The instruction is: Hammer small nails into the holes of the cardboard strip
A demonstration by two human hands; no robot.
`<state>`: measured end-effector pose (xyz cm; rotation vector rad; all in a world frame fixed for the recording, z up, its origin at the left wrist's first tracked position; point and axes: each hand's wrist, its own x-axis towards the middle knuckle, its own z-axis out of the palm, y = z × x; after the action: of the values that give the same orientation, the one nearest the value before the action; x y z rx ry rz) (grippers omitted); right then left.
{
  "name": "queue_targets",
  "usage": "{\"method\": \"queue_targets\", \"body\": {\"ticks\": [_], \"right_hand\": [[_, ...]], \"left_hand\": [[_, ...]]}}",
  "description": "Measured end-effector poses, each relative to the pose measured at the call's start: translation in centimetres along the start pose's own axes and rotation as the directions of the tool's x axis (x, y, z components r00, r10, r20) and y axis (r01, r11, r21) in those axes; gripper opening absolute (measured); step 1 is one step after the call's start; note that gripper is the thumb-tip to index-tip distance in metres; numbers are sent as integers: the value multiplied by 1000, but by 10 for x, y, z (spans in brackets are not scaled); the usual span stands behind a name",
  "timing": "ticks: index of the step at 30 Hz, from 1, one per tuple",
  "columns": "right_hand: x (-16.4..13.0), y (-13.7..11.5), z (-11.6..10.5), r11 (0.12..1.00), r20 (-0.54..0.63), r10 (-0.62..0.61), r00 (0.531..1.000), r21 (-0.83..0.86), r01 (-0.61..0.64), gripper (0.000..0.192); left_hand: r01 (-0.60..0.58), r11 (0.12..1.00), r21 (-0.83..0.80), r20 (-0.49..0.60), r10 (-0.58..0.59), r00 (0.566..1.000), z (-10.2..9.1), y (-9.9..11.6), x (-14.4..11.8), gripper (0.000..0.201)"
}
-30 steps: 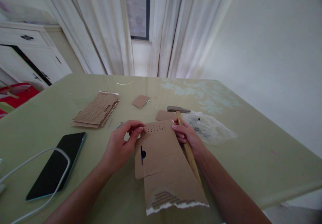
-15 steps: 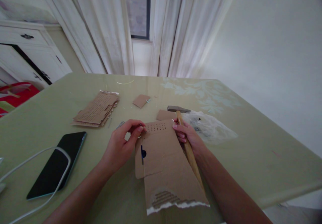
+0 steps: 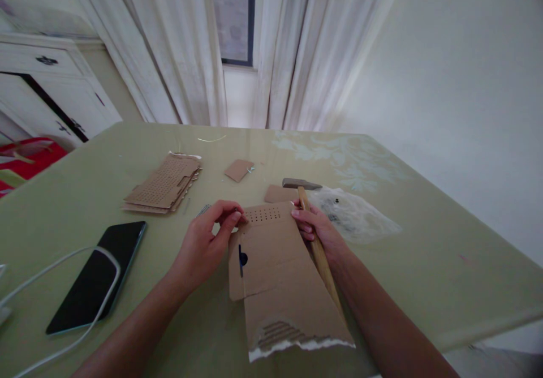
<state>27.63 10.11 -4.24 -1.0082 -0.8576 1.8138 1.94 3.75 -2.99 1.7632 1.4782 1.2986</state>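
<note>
A torn piece of cardboard (image 3: 280, 270) with rows of small punched holes lies near the table's front edge. Its near end is ragged, showing corrugation, and a dark blue mark sits by its left slot. My left hand (image 3: 207, 239) is closed in a pinch at the cardboard's upper left corner, beside the holes; whatever is between the fingertips is too small to make out. My right hand (image 3: 316, 228) wraps round the wooden handle of a hammer (image 3: 324, 270), its fingers also touching the cardboard's right edge. The hammer's steel head points away, just beyond the cardboard.
A stack of punched cardboard (image 3: 163, 183) lies at left, with thin nails (image 3: 203, 210) near it. A phone (image 3: 97, 276) rests under a white cable (image 3: 112, 262). Small cardboard pieces (image 3: 238, 170) sit farther back. A clear plastic bag (image 3: 356, 217) lies right of the hammer.
Almost nothing differs. The hands, hammer and cardboard hold the same places; only the view shifts very slightly.
</note>
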Motion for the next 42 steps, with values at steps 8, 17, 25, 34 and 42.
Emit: {"method": "queue_targets", "body": {"ticks": [8, 17, 25, 34, 42], "right_hand": [[0, -1, 1, 1000, 15, -4, 1000, -1, 4, 54], [0, 0, 0, 1000, 9, -2, 1000, 9, 2, 55], [-2, 0, 0, 1000, 22, -8, 1000, 13, 8, 50], [-3, -14, -1, 978, -25, -203, 979, -45, 202, 55], [-54, -71, 22, 680, 224, -267, 938, -645, 347, 34]], "left_hand": [[-8, 999, 36, 3, 8, 1000, -1, 0, 0, 22], [-102, 989, 102, -20, 105, 994, -3, 4, -1, 19], [-218, 960, 177, 4, 220, 975, -3, 8, -2, 19], [-213, 972, 104, -39, 218, 975, 7, 1, 0, 17], [-267, 961, 75, -9, 268, 963, 13, -5, 4, 19]]}}
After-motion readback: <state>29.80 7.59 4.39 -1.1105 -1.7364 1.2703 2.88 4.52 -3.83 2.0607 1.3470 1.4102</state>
